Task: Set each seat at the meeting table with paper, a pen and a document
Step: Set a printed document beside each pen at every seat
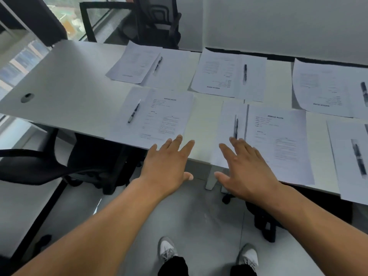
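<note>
Left hand (166,162), right hand (244,169) outstretched palms-down, fingers spread; nothing held.

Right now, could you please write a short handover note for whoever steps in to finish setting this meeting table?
Left hand: open, empty, at the table edge.
Right hand: open, empty, fingertips over the near middle set.
Six sets show: near left set has a pen on blank paper beside its document; near middle pen and document likewise; three far sets look complete.
Left: the near right set is cut off, so check for its document; the table's left end is bare.
</note>
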A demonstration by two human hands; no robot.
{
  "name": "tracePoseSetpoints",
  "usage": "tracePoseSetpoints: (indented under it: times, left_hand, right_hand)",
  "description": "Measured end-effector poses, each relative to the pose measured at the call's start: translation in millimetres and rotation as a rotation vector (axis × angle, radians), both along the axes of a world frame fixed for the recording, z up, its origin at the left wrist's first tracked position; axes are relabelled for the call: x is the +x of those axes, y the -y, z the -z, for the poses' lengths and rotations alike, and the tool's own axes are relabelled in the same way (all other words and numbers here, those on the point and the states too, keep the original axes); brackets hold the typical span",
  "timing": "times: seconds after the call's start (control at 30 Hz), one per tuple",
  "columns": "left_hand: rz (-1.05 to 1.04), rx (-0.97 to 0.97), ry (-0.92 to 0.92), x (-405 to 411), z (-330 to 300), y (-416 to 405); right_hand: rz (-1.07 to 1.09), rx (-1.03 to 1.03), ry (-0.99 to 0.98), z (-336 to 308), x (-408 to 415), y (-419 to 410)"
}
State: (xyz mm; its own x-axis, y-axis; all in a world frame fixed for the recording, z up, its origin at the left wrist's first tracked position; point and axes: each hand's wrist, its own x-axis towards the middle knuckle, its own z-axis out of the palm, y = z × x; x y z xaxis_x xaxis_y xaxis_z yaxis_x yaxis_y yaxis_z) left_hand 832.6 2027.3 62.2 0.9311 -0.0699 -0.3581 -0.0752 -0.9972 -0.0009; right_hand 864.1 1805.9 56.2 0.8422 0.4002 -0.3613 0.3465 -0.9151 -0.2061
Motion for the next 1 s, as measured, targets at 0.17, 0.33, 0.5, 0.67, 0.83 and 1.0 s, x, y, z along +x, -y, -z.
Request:
tracePoseSetpoints:
  times: [0.17, 0.33, 0.5, 0.67, 0.83, 1.0]
  left_hand:
    - [0.025, -0.013, -0.02, 1, 8, -67]
    - [0.03, -0.027, -0.031, 5, 16, -128]
    - [0.025, -0.011, -0.049, 10, 21, -176]
    - [0.003, 0.005, -0.082, 29, 24, -202]
    - [-0.013, 0.015, -0.092, 60, 30, -225]
    - [-0.035, 0.024, -0.107, 94, 32, -245]
  right_hand:
    - [0.006, -0.023, -0.019, 7, -4, -65]
    - [0.032, -0.041, -0.03, 12, 4, -116]
    - [0.023, -0.053, -0.037, 16, 13, -158]
    - [0.007, -0.034, -0.053, 25, 31, -188]
    - [0.007, -0.01, -0.08, 41, 62, -208]
    - [-0.003, -0.023, -0.128, 49, 92, -221]
